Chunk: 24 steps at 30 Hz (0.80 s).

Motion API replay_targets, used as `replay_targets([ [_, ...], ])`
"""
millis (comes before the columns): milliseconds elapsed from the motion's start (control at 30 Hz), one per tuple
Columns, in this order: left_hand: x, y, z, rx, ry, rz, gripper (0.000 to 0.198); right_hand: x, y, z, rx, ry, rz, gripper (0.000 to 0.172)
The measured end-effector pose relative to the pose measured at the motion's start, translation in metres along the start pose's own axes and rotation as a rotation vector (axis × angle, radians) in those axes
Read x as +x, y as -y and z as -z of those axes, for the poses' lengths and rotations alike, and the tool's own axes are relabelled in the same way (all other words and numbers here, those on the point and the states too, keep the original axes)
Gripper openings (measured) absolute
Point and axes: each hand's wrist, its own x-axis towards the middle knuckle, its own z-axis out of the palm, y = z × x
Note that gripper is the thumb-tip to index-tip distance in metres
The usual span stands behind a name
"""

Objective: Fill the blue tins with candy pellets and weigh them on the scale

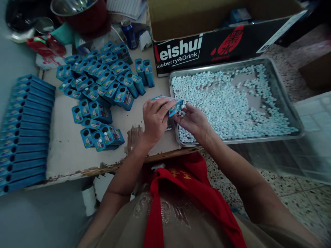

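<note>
My left hand (155,120) is wrapped around a small blue box (176,107), held tilted over the near left corner of the metal tray (301,129). The box's printed end, with its hole, faces my right hand (192,120). That hand is turned palm up and cupped, with a few pale candies (182,113) at its fingertips by the box's opening. Many more white and light-blue candies (219,103) lie spread across the tray. Left of my hands stand several blue boxes (124,98) with round holes on top, some with candies showing in them.
A tight row of blue boxes (26,127) lines the table's left edge. Behind the tray stands a large black carton (181,55). At the back are a blue can (129,34) and a red pot (80,17). The worn wooden table edge (108,168) runs before me.
</note>
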Motion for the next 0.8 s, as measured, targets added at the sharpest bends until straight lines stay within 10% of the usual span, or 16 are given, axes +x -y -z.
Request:
replay_targets([
  [333,-0.036,0.035,-0.011,-0.824,-0.236,0.683,0.054,-0.002,0.011,0.011,-0.249,-0.031,-0.014,0.025],
  [533,-0.046,0.038,-0.003,-0.826,-0.126,0.640,0.070,-0.011,0.023,-0.010,-0.709,0.213,0.118,0.002],
  [800,-0.071,0.032,0.045,-0.527,-0.183,0.599,0.056,-0.004,0.037,-0.058,-1.591,0.439,0.438,0.019],
])
